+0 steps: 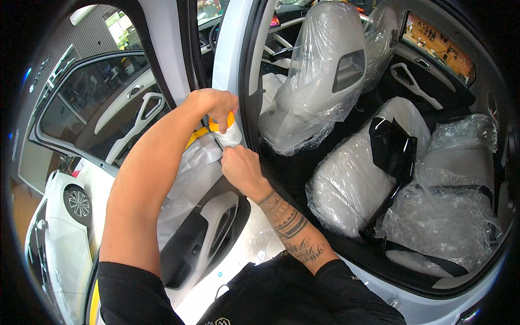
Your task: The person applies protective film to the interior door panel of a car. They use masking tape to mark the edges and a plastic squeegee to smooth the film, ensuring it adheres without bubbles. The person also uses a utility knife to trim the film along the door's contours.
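Observation:
My left hand (214,104) is closed around the top of a white roll with an orange-yellow end (232,133), beside the car's door pillar. Just below the roll, my right hand (242,169) is curled into a fist; what its fingers grip, if anything, is hidden. A sheet of whitish translucent film (187,176) hangs from near the roll over the upper part of the open rear door (184,254). Yellow tape (196,136) runs along the film's upper edge.
The open front door (132,103) stands at the left, with a white car (67,233) beyond it. On the right, plastic-wrapped front seats (319,70) and a rear seat (352,179) fill the cabin. A glossy black trim piece (391,146) lies on the rear seat.

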A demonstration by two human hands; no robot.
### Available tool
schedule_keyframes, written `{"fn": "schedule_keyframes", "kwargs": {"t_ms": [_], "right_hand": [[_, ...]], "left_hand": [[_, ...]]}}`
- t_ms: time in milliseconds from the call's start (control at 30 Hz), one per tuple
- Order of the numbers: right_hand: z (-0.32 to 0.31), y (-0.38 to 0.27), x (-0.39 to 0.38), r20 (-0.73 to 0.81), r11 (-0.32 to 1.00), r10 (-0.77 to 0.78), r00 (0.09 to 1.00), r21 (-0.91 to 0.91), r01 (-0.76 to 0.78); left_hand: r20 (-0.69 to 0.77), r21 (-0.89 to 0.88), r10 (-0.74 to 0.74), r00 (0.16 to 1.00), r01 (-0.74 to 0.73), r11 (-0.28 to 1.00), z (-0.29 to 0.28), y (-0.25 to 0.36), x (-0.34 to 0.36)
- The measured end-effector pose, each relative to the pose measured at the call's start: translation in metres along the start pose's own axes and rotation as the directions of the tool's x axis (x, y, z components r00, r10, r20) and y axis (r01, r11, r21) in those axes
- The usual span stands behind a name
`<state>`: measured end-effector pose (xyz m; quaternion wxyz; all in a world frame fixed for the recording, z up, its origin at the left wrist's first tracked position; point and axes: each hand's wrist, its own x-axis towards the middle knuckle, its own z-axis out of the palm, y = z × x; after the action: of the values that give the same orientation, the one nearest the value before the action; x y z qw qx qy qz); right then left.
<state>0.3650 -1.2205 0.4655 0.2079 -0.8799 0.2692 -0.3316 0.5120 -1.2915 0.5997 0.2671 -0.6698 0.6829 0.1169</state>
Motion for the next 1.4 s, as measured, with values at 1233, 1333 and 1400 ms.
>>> {"fn": "schedule_keyframes", "kwargs": {"t_ms": [1233, 1333, 1400], "right_hand": [[0.0, 0.045, -0.029, 0.083, 1.0, 0.008, 0.997, -0.017, -0.007], [-0.005, 0.056, -0.039, 0.106, 0.999, 0.022, 0.994, -0.043, -0.017], [-0.006, 0.061, -0.044, 0.123, 0.998, 0.026, 0.992, -0.055, -0.02]], "left_hand": [[-0.098, -0.002, 0.068, 0.993, -0.069, 0.998, -0.006, 0.01, -0.008], [-0.144, -0.032, 0.112, 0.983, -0.118, 0.993, -0.005, 0.01, -0.008], [-0.164, -0.013, 0.162, 0.973, -0.166, 0.986, -0.004, 0.009, -0.007]]}}
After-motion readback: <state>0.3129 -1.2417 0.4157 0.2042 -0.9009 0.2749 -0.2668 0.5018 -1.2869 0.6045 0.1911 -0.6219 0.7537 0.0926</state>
